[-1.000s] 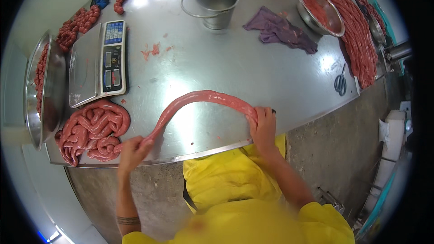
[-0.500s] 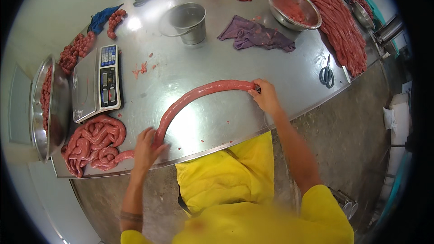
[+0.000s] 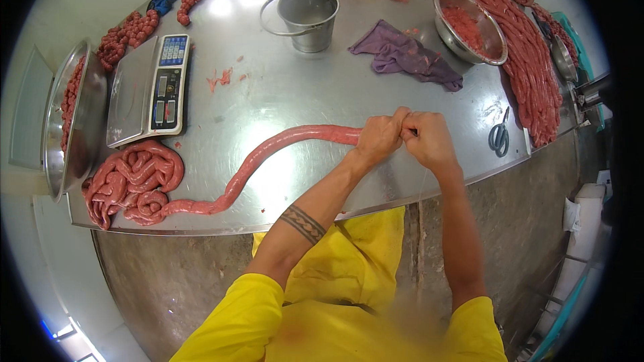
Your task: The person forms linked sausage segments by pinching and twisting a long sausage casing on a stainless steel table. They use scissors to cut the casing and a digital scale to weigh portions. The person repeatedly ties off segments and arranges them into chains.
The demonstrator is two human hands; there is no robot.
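Sausage rope (image 3: 268,151): both hands, left (image 3: 379,137) and right (image 3: 429,139), are pinching its 3 o'clock end (grips clamped) on the steel surface (image 3: 302,87).

Single head-worn fisheye view, steeply down and close over the steel table (image 3: 322,94) edge.

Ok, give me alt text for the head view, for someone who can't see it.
Both hands, left hand and right hand, are closed together on the end of a long pink sausage that trails left across a steel table to a coiled pile. Behind sit a digital scale, a small metal pail, a purple cloth and a bowl of minced meat.
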